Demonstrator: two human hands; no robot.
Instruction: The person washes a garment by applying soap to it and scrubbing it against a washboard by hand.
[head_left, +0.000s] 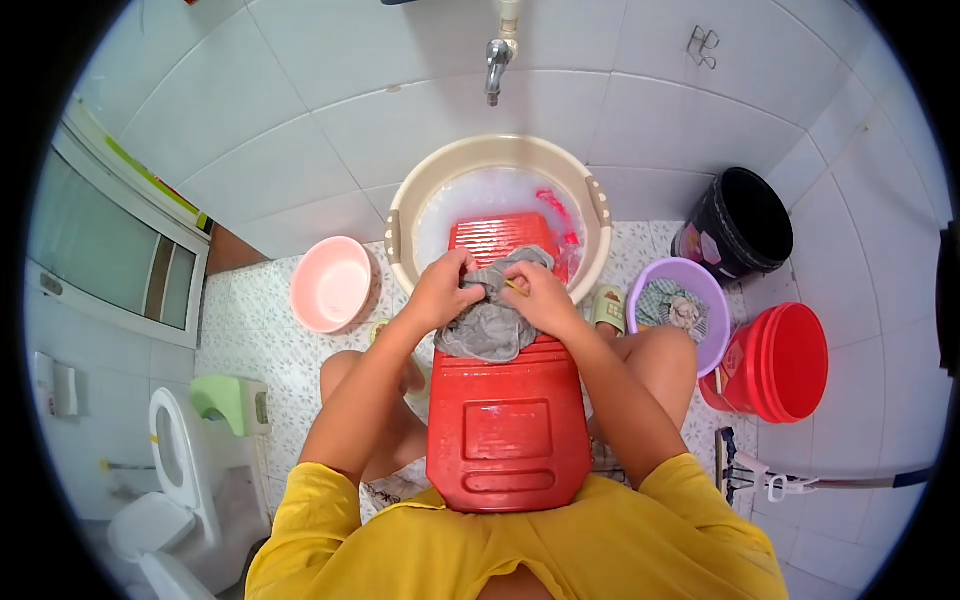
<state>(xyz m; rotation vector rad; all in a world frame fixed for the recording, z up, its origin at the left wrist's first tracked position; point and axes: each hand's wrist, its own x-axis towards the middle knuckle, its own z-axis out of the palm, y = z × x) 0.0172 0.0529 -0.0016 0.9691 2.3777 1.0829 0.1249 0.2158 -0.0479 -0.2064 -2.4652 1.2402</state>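
A wet grey cloth lies bunched over the ridged part of a red washboard. On its left side my left hand pinches the cloth with curled fingers. My right hand grips the cloth's upper right part, with a small yellowish strip showing by the fingers. The washboard leans from my lap into a large cream basin of sudsy water. Something bright pink floats at the basin's right side.
A pink basin stands left. To the right are a purple basin holding cloths, a black bucket and a red bucket. A tap is above. A green stool and a toilet stand lower left.
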